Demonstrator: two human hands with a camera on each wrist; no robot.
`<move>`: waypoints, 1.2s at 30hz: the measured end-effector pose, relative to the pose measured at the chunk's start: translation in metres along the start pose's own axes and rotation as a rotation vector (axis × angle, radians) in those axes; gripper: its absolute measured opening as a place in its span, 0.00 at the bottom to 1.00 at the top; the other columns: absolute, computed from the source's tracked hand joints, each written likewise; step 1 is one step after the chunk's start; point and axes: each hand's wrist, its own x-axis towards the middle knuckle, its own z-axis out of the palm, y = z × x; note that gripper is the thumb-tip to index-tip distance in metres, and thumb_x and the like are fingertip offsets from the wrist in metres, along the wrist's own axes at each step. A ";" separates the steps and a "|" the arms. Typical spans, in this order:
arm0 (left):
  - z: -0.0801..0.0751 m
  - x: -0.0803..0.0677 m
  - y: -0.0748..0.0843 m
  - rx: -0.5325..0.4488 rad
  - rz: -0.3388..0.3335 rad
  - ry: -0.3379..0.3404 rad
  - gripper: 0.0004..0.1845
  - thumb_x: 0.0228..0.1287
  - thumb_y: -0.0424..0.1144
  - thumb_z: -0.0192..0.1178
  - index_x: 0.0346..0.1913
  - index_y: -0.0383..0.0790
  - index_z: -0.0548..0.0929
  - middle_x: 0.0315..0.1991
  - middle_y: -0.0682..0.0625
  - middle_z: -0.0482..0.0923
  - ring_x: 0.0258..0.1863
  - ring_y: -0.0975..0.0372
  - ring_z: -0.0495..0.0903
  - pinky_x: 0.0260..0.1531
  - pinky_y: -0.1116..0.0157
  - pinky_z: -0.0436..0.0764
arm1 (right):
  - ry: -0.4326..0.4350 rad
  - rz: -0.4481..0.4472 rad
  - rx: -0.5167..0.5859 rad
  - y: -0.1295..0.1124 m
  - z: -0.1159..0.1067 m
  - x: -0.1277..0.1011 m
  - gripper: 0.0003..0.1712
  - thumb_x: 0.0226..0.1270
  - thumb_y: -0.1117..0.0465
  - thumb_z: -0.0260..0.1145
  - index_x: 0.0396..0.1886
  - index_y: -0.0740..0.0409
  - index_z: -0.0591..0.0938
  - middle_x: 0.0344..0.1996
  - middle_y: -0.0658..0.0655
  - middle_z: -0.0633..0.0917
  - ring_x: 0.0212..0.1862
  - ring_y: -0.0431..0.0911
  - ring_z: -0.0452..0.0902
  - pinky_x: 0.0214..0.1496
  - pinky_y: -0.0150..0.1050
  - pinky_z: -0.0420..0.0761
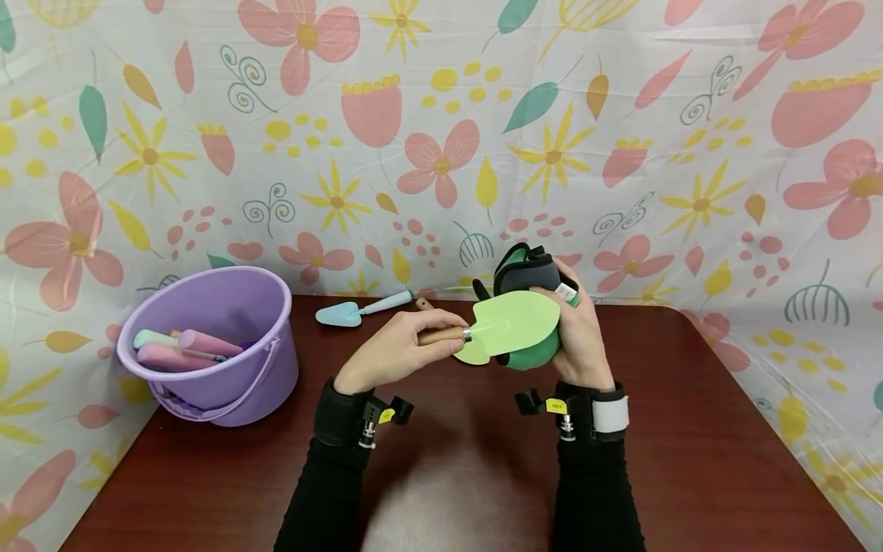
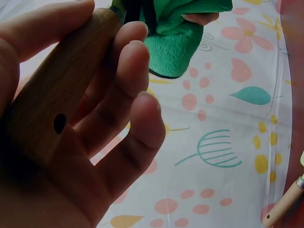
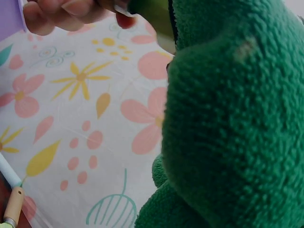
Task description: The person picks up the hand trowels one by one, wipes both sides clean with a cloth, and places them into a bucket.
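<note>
Black sleeves [image 1: 320, 491] rise from the lower edge of the head view, each ending in a black wrist strap [image 1: 336, 414] that carries a small camera mount marked with a yellow label. Left hand [image 1: 400, 345]: thumb and fingers grip the wooden handle of a trowel with a broad light-green blade [image 1: 517, 318] and a silvery collar, the blade pointing toward the person's right. Right hand [image 1: 585, 345]: thumb and fingers hold a fuzzy green plush article with a dark grey panel, black edging and a white tag [image 1: 534, 354]; the blade overlaps it in the head view, though contact between the two cannot be told. Behind the left hand, a second green trowel with a wooden handle [image 1: 473, 355], partly hidden, lies on the dark reddish-brown table [image 1: 690, 429]. Farther back and to the left lies a light-blue trowel [image 1: 340, 314]. At far left stands a lilac bucket [image 1: 283, 376], its carrying handle lowered in front, containing pink cylindrical pieces [image 1: 179, 358] and a mint-green piece [image 1: 155, 340]. Behind the table hangs a white cloth printed with pink, yellow and teal flowers and leaves [image 1: 621, 46].
</note>
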 end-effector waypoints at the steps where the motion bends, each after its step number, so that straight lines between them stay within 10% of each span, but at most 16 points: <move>1: 0.000 0.000 -0.001 -0.001 -0.001 -0.002 0.13 0.68 0.40 0.64 0.53 0.47 0.83 0.48 0.58 0.83 0.49 0.70 0.81 0.49 0.65 0.77 | 0.014 -0.001 -0.002 -0.001 -0.001 0.000 0.33 0.73 0.71 0.56 0.74 0.58 0.58 0.67 0.63 0.61 0.56 0.49 0.71 0.50 0.36 0.78; 22: -0.011 -0.007 -0.018 -0.039 -0.006 0.031 0.11 0.68 0.44 0.63 0.51 0.51 0.83 0.51 0.56 0.80 0.54 0.67 0.79 0.51 0.65 0.77 | 0.174 0.033 -0.214 -0.014 -0.027 -0.003 0.36 0.71 0.68 0.62 0.75 0.53 0.61 0.71 0.59 0.60 0.64 0.50 0.66 0.61 0.37 0.72; 36: -0.048 -0.032 -0.021 0.342 -0.068 0.030 0.08 0.69 0.47 0.61 0.47 0.50 0.82 0.27 0.61 0.73 0.27 0.69 0.73 0.36 0.65 0.75 | 0.121 0.164 -0.725 -0.005 -0.060 -0.018 0.32 0.70 0.54 0.66 0.71 0.40 0.68 0.63 0.57 0.69 0.48 0.49 0.76 0.42 0.40 0.80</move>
